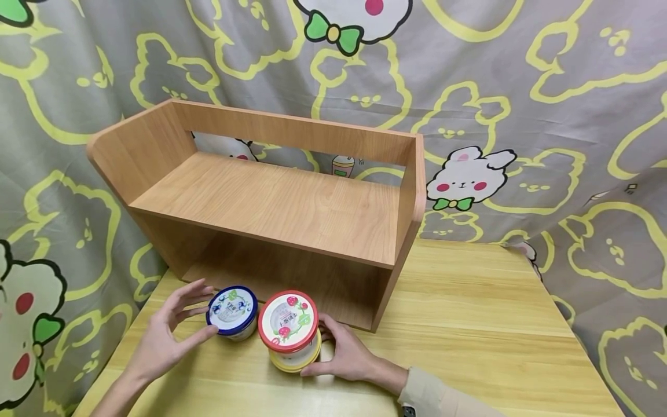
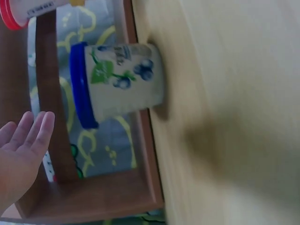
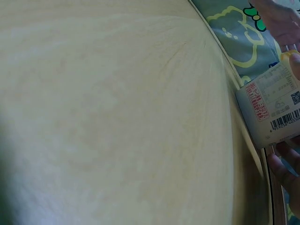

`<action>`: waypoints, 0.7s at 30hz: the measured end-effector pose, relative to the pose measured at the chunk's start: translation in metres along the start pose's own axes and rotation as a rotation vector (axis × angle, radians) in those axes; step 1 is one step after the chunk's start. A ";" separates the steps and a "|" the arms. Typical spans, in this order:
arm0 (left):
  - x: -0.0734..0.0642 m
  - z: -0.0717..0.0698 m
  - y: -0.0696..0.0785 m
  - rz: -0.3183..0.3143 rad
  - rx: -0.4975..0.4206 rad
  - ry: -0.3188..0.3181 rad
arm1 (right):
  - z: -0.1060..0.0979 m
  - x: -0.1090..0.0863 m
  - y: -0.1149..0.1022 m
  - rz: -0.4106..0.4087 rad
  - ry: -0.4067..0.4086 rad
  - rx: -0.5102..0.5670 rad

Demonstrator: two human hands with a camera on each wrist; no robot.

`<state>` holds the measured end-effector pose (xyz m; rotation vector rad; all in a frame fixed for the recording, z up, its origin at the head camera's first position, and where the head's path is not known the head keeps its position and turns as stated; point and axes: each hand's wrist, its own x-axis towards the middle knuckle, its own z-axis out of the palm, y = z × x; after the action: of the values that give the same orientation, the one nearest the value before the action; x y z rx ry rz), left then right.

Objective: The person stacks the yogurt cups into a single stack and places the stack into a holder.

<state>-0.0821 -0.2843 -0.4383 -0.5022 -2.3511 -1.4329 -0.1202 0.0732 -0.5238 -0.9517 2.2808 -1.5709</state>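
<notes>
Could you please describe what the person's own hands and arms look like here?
Both the left hand and the right hand are ungloved. The right arm wears a beige sleeve that ends near the wrist, with a small dark item at the cuff, too cut off to identify. No sleeve shows on the visible left forearm.

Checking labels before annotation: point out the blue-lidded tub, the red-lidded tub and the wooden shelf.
Blue-lidded tub [image 1: 231,311]: head view, on the lid's printed top.
Red-lidded tub [image 1: 288,322]: head view, on the lid's printed top.
Wooden shelf [image 1: 276,200]: head view, on the bare upper board.
</notes>
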 end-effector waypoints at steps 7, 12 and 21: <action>-0.004 -0.007 -0.014 -0.043 0.015 0.038 | 0.000 0.000 0.000 0.000 -0.003 0.005; -0.005 -0.011 -0.025 -0.074 0.038 0.056 | 0.000 0.000 -0.001 0.002 -0.006 0.003; -0.006 -0.013 -0.039 -0.112 0.076 0.053 | 0.000 0.000 0.000 0.000 -0.001 -0.009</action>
<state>-0.0940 -0.3133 -0.4655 -0.3133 -2.4140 -1.3806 -0.1198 0.0732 -0.5236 -0.9543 2.2893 -1.5613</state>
